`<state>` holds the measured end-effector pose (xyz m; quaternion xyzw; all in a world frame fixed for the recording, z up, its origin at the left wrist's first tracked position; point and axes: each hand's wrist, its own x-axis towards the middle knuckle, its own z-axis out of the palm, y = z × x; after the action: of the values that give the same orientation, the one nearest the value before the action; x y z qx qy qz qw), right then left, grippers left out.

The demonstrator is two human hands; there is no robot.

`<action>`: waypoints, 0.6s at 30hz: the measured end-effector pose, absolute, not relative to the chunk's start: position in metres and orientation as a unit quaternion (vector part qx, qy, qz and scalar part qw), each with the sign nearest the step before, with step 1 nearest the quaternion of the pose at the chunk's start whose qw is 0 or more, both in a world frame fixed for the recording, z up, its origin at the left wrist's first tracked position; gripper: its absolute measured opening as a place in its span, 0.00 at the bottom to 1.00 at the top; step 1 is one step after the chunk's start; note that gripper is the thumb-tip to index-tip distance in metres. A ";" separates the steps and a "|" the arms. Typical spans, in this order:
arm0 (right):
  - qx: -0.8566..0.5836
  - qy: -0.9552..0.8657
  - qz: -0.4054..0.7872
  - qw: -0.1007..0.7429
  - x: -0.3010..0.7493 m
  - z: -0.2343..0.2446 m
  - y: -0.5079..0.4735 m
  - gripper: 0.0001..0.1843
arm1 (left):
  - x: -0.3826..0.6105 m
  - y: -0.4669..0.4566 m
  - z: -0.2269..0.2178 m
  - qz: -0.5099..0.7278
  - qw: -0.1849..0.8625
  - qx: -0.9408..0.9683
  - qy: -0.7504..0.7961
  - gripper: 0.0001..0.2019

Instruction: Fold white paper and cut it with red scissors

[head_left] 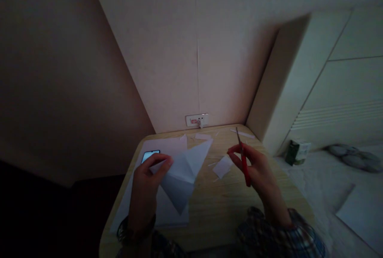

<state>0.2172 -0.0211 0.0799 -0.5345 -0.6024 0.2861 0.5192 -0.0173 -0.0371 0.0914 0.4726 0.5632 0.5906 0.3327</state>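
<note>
My left hand (152, 170) pinches a creased sheet of white paper (185, 170) between thumb and fingers, lifted above the table. The paper fans out to the right in folded, pointed flaps. In my right hand (254, 164) is a pair of scissors (245, 166) with red handles, its blades pointing up and away from me. The scissors and the paper are apart. Below and between my hands, a small white paper piece (223, 167) lies on the wooden table (215, 218) among thin scraps. Part of a lit phone (150, 155) shows behind my left hand.
White sheets (173, 222) lie under my left hand. More paper scraps (202, 136) are near the table's back edge, below a wall socket (196, 120) with a plug. To the right, a bed (323, 178) holds a green-and-white box (297, 152) and another white sheet (363, 214).
</note>
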 end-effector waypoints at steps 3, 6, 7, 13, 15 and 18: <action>-0.474 -0.555 0.412 0.545 0.203 0.082 -0.026 0.09 | -0.008 -0.037 0.091 0.616 0.375 0.423 0.548 0.07; -0.435 -0.527 0.485 0.545 0.183 0.081 -0.030 0.11 | 0.003 -0.037 0.093 0.624 0.388 0.417 0.534 0.07; -0.434 -0.517 0.490 0.551 0.177 0.080 -0.031 0.11 | 0.006 -0.038 0.094 0.626 0.391 0.415 0.532 0.07; -0.456 -0.477 0.483 0.575 0.165 0.081 -0.033 0.11 | 0.012 -0.041 0.095 0.625 0.452 0.386 0.506 0.08; -0.453 -0.469 0.486 0.582 0.166 0.082 -0.033 0.11 | 0.011 -0.042 0.093 0.618 0.474 0.386 0.494 0.12; -0.449 -0.457 0.492 0.589 0.167 0.084 -0.033 0.11 | 0.010 -0.041 0.089 0.600 0.503 0.384 0.489 0.15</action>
<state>0.1673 -0.0333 0.0842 -0.4486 -0.4571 0.4924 0.5894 0.0103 -0.0406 0.0893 0.3840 0.4892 0.6003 0.5028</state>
